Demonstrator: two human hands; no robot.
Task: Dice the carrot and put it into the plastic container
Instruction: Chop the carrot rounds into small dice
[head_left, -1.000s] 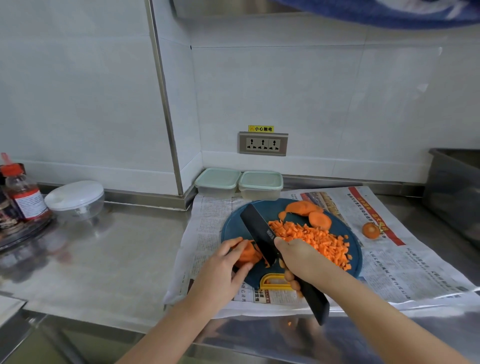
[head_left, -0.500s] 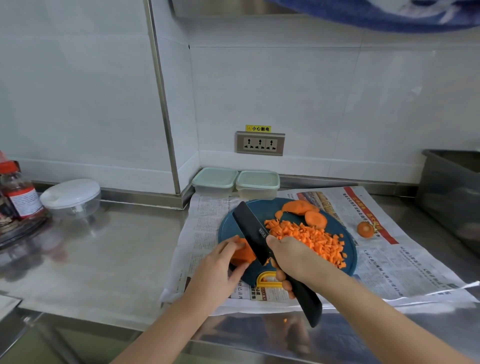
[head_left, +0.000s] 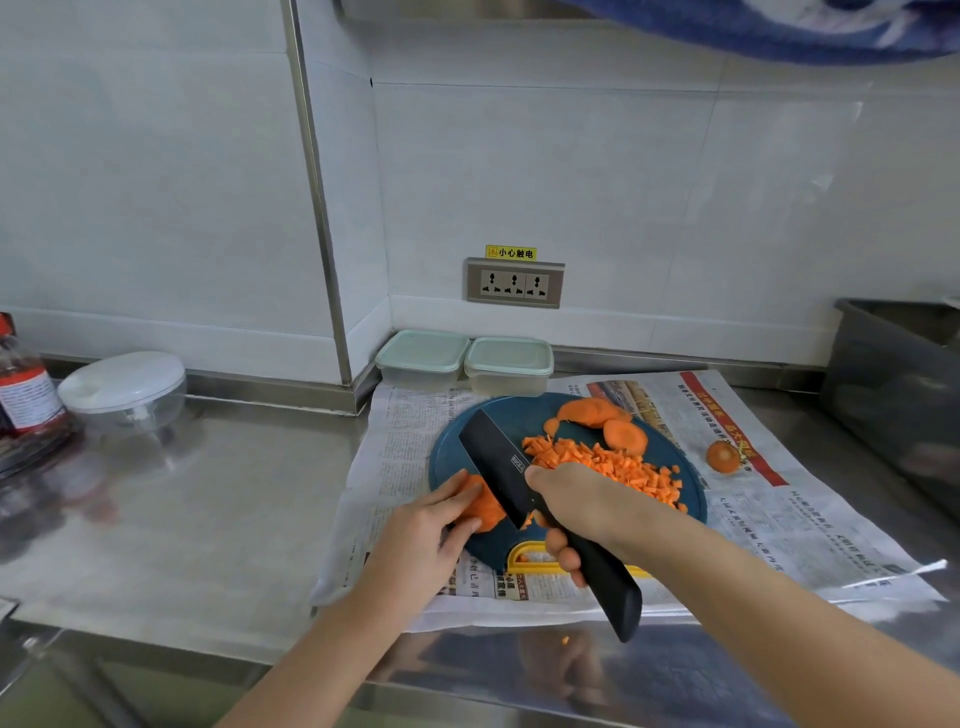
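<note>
Tiled wall socket (head_left: 514, 283) under yellow label (head_left: 510, 253) "小心触电"; knife (head_left: 498, 457) logo illegible

Yellow sticker (head_left: 510, 252) above socket (head_left: 515, 283): "小心触电"

Bright, even light (edges bowed, counter (head_left: 208, 493) glaring).

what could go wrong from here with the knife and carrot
The left hand holds the carrot piece right against the knife blade, so a slip could nick a finger.
The diced carrot lies close to the right edge of the cutting board; pieces may roll onto the newspaper.
Both plastic containers have lids on, so filling one needs a free hand.
</note>
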